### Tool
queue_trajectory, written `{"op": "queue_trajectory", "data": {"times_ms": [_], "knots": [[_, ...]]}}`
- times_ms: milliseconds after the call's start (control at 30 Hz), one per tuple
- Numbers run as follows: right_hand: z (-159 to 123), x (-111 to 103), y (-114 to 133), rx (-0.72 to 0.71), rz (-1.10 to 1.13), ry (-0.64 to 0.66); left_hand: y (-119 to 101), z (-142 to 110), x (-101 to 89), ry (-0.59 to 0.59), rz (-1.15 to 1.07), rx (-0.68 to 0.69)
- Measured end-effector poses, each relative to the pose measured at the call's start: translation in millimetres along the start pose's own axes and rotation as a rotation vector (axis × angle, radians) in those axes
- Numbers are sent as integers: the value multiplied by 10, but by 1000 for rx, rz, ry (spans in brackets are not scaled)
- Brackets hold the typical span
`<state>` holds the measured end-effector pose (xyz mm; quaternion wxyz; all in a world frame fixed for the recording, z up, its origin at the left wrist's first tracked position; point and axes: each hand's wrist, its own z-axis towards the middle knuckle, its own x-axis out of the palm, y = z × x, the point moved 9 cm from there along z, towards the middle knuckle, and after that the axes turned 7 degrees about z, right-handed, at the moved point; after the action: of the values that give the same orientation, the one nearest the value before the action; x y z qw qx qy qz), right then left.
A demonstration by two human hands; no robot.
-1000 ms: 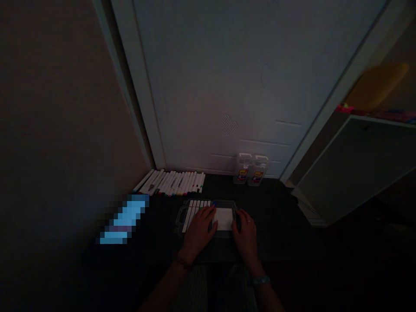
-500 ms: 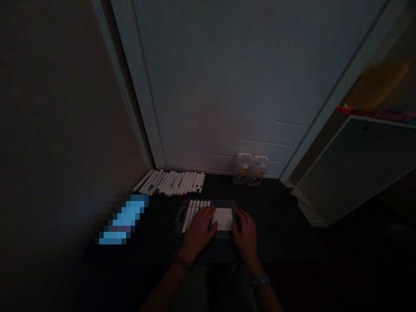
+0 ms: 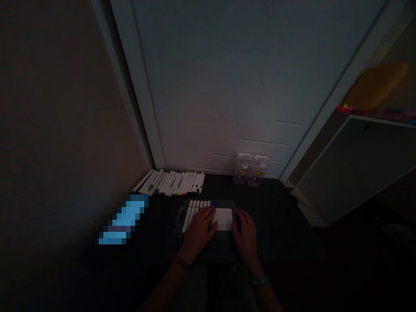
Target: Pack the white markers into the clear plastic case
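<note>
A clear plastic marker case (image 3: 178, 224) lies open on the dark table in front of me. White markers (image 3: 189, 216) stand side by side in its left part. A plain white rectangle (image 3: 222, 219), whose kind I cannot make out, lies in the right part. My left hand (image 3: 202, 226) rests over the middle of the case, fingers stretched across the markers and thumb at the rectangle's left edge. At the case's right end lies my right hand (image 3: 245, 229), its fingers along the side and thumb by the rectangle's right edge. Some fingertip contact is too dark to see.
Behind the case, a row of loose white markers (image 3: 173, 183) lies along the back left of the table (image 3: 276, 234). Two clear plastic cases (image 3: 250, 170) stand upright against the white panel (image 3: 208, 86). A blurred bright blue patch (image 3: 125, 219) is at left.
</note>
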<state>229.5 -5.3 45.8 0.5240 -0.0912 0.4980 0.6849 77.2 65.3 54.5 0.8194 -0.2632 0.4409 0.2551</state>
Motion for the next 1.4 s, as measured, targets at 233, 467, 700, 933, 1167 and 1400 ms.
{"op": "queue_trajectory", "data": {"times_ms": [233,467,700,933,1167,1400], "knots": [[2,-15,12,3,-5,-1,-1,-6,-18,-10,-7,-3],[6,-5,11,4,12,-3,-7,6,-21,2,-18,-4],[3,-16,26,-4,25,-5,-16,0,-37,9,-28,6],[-4,-3,19,-11,10,-8,-2,7,12,27,-22,4],[-5,-14,21,-11,12,-12,-9,1,-17,8,-33,5],[1,-23,26,-21,18,-27,-13,-3,-32,0,-41,1]]}}
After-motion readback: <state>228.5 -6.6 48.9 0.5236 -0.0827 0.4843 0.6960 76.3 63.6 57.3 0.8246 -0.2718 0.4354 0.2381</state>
